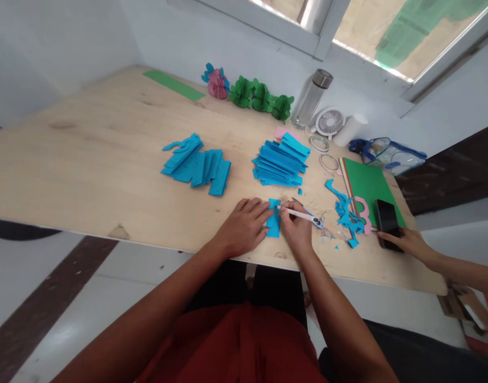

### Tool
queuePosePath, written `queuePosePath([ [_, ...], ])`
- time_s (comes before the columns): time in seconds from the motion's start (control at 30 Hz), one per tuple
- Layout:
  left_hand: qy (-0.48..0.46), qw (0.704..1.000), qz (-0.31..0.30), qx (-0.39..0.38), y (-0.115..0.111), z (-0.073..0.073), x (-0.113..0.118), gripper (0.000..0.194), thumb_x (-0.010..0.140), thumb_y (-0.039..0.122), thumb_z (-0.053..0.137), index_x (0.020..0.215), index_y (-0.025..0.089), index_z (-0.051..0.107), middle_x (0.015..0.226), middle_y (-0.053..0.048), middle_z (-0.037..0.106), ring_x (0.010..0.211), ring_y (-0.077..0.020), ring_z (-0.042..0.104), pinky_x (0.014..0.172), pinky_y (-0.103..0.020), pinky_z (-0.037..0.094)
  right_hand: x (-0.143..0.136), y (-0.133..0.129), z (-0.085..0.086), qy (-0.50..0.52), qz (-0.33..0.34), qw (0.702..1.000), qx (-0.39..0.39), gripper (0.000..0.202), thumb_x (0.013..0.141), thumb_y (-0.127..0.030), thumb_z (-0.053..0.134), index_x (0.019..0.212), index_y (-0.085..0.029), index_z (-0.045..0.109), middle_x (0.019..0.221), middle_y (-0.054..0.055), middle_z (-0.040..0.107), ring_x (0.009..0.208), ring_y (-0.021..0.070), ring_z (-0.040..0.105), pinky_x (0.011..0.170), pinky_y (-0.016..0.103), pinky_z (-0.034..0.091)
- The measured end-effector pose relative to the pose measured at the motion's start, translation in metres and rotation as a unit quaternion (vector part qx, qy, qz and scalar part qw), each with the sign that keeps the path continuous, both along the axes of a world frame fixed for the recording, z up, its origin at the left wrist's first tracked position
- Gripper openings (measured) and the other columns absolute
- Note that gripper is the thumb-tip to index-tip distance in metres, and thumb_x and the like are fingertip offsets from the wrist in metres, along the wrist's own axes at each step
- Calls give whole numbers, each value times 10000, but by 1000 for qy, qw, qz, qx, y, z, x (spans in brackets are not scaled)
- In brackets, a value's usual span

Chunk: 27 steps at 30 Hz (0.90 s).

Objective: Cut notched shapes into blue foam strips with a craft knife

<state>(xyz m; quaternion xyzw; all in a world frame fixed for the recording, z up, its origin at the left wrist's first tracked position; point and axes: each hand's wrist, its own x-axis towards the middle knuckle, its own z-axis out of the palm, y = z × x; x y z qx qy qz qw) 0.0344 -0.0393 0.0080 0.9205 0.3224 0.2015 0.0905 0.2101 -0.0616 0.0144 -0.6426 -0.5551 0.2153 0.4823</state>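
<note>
A small blue paper piece [273,227] lies near the table's front edge. My left hand [246,226] rests flat at its left side, fingers spread and fingertips on the paper. Pinched in my right hand [297,226] is a white pen [302,214], its tip at the paper's upper part. A blade-like tool with a pale blue handle [318,222] shows beside the pen, partly hidden by my right hand. Beyond my hands is a stack of blue strips [279,162]; more folded blue pieces [198,165] lie to the left.
Blue scraps [346,213] and a green sheet [367,186] lie right. Another person's hand [411,244] touches a black phone [388,223]. Along the wall stand green paper shapes [260,97], a bottle [312,98] and a small fan [329,122].
</note>
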Motion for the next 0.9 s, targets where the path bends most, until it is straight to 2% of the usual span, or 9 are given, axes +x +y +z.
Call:
queuePosePath([
  [0.33,-1,1000,-5,-1,1,-4,0,436,928,294,501,1321,128,588,1416,-142,556,1268,-330,471,1093,-518,357,1,-4,3,-18,5,1000,5,148,836,-327,536,786,-213,617,713,-5,647,646,155,566,622,272,449],
  [0.9,-1,1000,-4,5,1,-1,0,405,932,290,477,1282,137,610,1399,-136,570,1270,-325,474,1090,-513,361,5,-13,5,-50,-12,999,-4,136,838,-316,560,777,-220,634,685,-12,644,636,160,563,593,266,442],
])
